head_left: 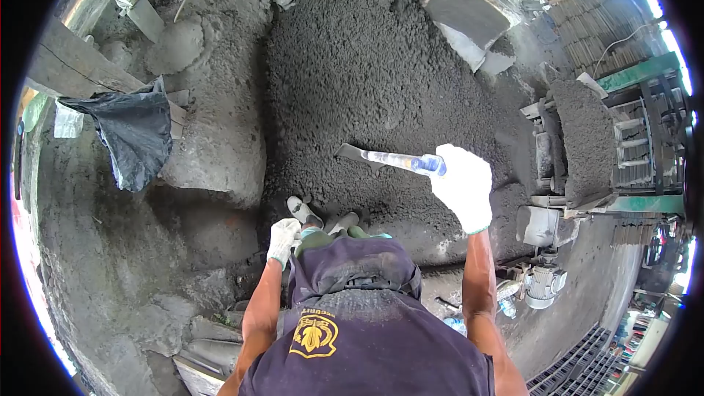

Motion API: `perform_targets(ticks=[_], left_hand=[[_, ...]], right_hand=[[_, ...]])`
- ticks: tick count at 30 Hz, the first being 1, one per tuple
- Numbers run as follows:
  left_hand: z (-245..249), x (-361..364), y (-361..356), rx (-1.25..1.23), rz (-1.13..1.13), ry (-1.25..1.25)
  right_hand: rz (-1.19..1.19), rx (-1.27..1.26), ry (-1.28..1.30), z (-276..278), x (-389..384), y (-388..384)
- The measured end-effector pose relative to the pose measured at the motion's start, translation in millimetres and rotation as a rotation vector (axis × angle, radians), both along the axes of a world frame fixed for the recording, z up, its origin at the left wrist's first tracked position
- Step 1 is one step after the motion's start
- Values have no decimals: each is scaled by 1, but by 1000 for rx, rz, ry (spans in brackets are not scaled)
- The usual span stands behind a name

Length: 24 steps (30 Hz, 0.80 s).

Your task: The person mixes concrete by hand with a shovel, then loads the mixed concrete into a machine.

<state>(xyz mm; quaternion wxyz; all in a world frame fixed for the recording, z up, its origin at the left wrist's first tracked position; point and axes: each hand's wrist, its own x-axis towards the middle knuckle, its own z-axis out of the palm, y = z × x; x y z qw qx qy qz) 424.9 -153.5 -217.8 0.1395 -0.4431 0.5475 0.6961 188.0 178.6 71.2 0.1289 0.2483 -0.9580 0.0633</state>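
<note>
My right hand (465, 185), in a white glove, is closed around the handle end of a tool (392, 159). The tool points left, and its flat metal blade lies at the surface of a large bed of grey, crumbly wet mix (352, 66). My left hand (283, 240), also gloved in white, is held low beside my hip, near my shoes. Its fingers look curled, but whether anything is in them is too small to tell.
A black plastic sheet (139, 132) hangs at the left by a concrete ledge (220, 139). On the right stands a machine with a green frame (649, 205), a mix-covered belt (583, 143) and a motor (544, 286). A black grate (576, 367) lies lower right.
</note>
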Motion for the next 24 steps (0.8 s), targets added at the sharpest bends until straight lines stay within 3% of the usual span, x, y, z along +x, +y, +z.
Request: perform_targets(ticks=[24], left_hand=[[10, 8, 7, 8, 80, 35]], right_hand=[[14, -6, 39, 7, -2, -2]])
